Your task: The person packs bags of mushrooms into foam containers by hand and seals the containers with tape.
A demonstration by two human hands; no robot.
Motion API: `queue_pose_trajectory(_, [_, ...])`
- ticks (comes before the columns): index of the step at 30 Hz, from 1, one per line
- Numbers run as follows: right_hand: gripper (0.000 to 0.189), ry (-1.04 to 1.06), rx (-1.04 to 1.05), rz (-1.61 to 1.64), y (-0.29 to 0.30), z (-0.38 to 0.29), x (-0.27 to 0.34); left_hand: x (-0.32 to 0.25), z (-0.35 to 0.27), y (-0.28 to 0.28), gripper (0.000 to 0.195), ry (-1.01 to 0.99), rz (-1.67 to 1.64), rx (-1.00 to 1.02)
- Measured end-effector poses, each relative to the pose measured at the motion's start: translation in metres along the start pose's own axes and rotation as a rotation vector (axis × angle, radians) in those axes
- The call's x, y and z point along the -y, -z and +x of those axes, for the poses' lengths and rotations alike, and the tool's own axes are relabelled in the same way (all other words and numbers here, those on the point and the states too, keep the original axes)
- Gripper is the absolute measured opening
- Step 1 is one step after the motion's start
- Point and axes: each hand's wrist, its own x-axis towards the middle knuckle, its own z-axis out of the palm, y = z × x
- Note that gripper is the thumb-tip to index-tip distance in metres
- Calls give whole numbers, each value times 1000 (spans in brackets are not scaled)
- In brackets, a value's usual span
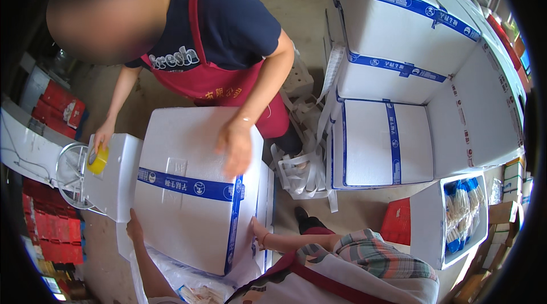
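A white foam box (pixel 183 227) sealed with blue printed tape (pixel 179 187) stands in front of me. My left hand (pixel 135 226) is against its left side, and my right hand (pixel 259 233) is pressed to its right side, so the box sits between my palms. The fingers are partly hidden by the box's edges. Across from me, a co-worker's blurred hand (pixel 236 146) is over the box's lid. That person's other hand (pixel 104 132) touches a roll of yellow tape (pixel 99 160) on a white foam piece (pixel 112 188).
Taped foam boxes (pixel 410 43) are stacked at the right. An opened foam box (pixel 427 223) there holds bagged pale stems (pixel 463 214). White straps (pixel 303 171) lie tangled on the floor. Red crates (pixel 55 223) stand at the left. Clear plastic (pixel 179 272) shows below my box.
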Motion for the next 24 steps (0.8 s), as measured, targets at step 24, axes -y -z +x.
queue_pose_trajectory(24, [21,53,1015,245,130,100,-14,56,22,-28,22,-200,110,-303])
